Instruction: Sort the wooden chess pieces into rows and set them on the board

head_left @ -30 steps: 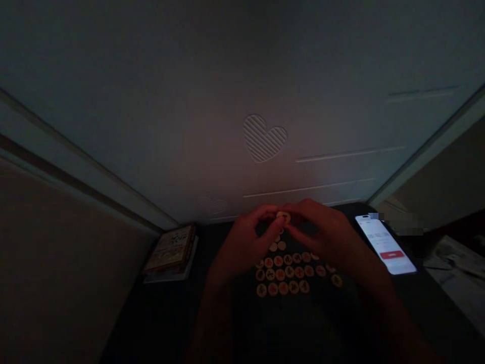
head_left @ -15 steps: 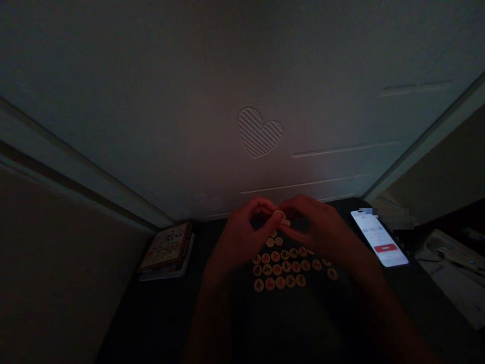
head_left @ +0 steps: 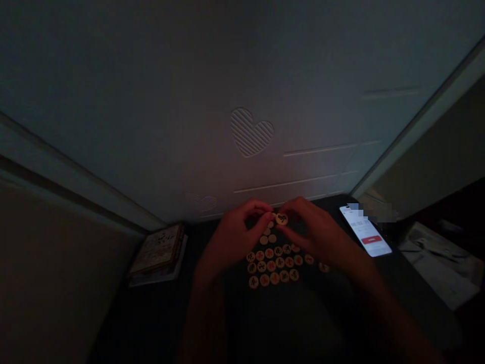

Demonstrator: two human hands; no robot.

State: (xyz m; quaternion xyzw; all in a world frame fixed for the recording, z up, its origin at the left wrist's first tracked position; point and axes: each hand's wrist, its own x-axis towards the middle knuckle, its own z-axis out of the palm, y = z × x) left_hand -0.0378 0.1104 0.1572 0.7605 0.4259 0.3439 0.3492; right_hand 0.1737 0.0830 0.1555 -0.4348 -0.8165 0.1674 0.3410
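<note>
Raised above the dark table, my two hands nearly meet at the fingertips. My right hand (head_left: 316, 227) pinches a round xiangqi piece (head_left: 282, 218) between thumb and index finger, its black character facing me. The fingers of my left hand (head_left: 238, 230) are closed at the tips, where the pale edge of another xiangqi piece (head_left: 273, 216) shows; much of it is covered. Several blank-side-up pieces (head_left: 264, 240) lie beneath my hands. Closer to me, pieces with red and black characters (head_left: 275, 277) lie face up in three rows, partly hidden by my right hand.
On the left of the dark table (head_left: 280, 323) lies a stack of boxes or books (head_left: 155, 253). A lit phone (head_left: 366, 230) rests on the right, with papers (head_left: 439, 268) beyond it. A pale panel with an embossed heart (head_left: 252, 132) rises behind the table.
The piece in my right hand now shows its black character, clear of my left thumb. My left thumb has drawn a little leftward. The whole view has shifted slightly.
</note>
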